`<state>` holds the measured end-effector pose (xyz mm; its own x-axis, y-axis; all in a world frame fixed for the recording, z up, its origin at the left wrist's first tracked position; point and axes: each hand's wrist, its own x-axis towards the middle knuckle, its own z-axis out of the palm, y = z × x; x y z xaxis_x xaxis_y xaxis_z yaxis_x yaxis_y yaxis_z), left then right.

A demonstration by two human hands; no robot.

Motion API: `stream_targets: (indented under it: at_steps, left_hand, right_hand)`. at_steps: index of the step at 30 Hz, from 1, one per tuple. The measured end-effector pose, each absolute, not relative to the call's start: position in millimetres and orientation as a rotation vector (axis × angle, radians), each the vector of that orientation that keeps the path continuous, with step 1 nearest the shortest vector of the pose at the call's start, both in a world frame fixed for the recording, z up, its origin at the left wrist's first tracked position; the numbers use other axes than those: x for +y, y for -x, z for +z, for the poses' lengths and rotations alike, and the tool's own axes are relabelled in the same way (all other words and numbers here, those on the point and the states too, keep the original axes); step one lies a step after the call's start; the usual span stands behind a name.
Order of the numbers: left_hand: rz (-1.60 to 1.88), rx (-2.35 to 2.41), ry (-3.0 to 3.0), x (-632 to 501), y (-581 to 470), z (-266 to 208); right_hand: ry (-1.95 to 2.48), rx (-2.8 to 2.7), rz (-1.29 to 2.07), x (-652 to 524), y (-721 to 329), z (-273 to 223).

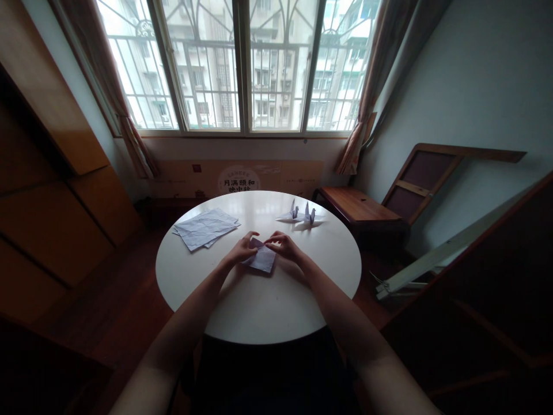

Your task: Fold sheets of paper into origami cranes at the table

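overall, a barred window (280, 115) spans the far side. before you: round white table (259, 323). at the far right, beyond the table's edge, a low wooden bench (354, 204). on the tabletop, far left: overlapping creased sheets (207, 227), lying flat. your left hand (244, 249) is partly open, forefinger curved away from the thumb, which touches the folded paper; you cannot tell whether its hidden fingers grip. your right hand (283, 245) has thumb and forefinger drawn close together, pinching the far edge of that folded paper (262, 263), which lies near the table's middle, between your hands. two paper cranes (310, 217) stand side by side, far right of your hands.
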<state>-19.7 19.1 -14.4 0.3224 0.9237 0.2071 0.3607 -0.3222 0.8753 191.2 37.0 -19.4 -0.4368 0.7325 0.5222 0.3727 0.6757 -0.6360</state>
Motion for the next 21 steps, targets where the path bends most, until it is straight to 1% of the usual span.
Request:
stream_targets:
  at_steps: [5,9,11,15,18,21]
  left_hand:
    - [0.905,1.348,-2.203,17,17,-15]
    - [0.955,1.526,-2.448,10,15,-11]
    - [0.922,1.433,-2.555,7,13,-9]
    - [0.800,1.092,-2.631,1,9,-4]
    - [0.703,1.136,-2.616,-2,9,-3]
    - [0.700,1.280,-2.544,-1,14,-3]
  right_hand:
    - [0.961,-2.304,0.503,33,-190,-21]
    - [1.141,-2.367,0.354,28,-193,-15]
    - [1.221,-2.369,0.294,26,-194,-12]
    - [1.301,-2.319,0.236,25,-197,-9]
    - [1.294,-2.279,0.216,26,-197,-9]
    - [1.227,-2.267,0.207,28,-197,-10]
